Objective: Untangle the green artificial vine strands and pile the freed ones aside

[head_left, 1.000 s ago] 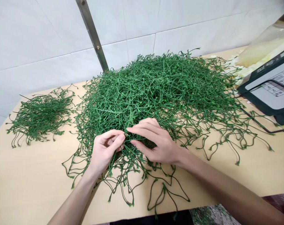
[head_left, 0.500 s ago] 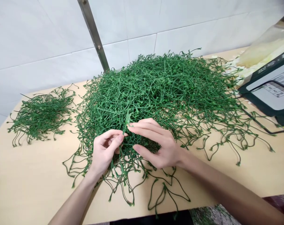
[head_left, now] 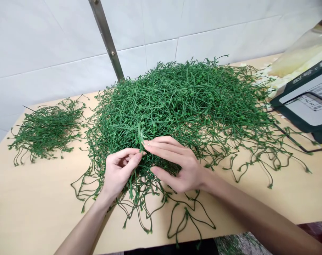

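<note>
Fingers point(head_left: 125, 153) on the left hand point(head_left: 114, 173) are pinched, thumb against index, on a thin green stem point(head_left: 140, 135) that pokes up just past the grip. Right hand point(head_left: 182, 163) is right beside it, pretty loose: fingers stretched out together, thumb well apart from them, index tip up at that same stem. Can't really tell if it's pressing on it or just super close.

So that stem sits over the near edge of a big tangled green pile point(head_left: 182, 94), which takes up most of the middle of a pale wood table point(head_left: 28, 198). Some loose strands point(head_left: 187, 213) straggle out toward the near edge, below the hands. Off to the left there's a smaller green heap point(head_left: 49, 132), kinda lined up sideways. On the right you've got a dark package with a white label point(head_left: 314, 106), plus some white bits point(head_left: 272, 83) near it. Behind everything, a metal strip point(head_left: 106, 39) leans across a tiled wall point(head_left: 57, 35). More green stuff point(head_left: 232, 244) shows below the table edge.
</note>
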### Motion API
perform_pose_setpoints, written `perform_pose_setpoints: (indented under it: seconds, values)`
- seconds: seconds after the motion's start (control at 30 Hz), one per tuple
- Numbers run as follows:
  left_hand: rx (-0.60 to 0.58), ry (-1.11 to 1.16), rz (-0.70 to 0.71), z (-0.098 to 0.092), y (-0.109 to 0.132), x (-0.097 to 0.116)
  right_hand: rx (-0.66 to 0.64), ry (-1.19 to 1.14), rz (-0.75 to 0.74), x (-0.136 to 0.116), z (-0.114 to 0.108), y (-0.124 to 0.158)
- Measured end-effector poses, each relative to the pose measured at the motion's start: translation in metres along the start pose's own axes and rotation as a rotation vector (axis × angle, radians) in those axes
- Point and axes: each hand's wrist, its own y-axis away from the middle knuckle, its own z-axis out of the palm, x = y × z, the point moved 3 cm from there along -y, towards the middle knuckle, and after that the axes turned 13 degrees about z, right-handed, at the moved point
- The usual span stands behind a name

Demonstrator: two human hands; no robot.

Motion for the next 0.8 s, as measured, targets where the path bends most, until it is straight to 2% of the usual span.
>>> perform_pose_setpoints:
  seconds: [0.3, 0.57, 0.7, 0.8]
  values:
    - [-0.088, -0.017, -0.017, 0.0007, 0.0003, -0.0056, -0.008, -0.001, -0.031, 0.003, 0.0038, 0.0008]
    - [-0.084, -0.033, -0.019, 0.0001, 0.0008, -0.0062, 0.014, 0.057, 0.012, 0.0096, 0.0055, 0.0044]
    - [-0.106, -0.036, -0.026, 0.0012, 0.0009, -0.005, 0.011, 0.089, 0.052, 0.008, 0.0044, 0.003]
    - [-0.105, 0.003, -0.026, 0.0016, 0.0006, -0.0031, -0.013, 0.081, 0.147, 0.0075, 0.0036, 0.0024]
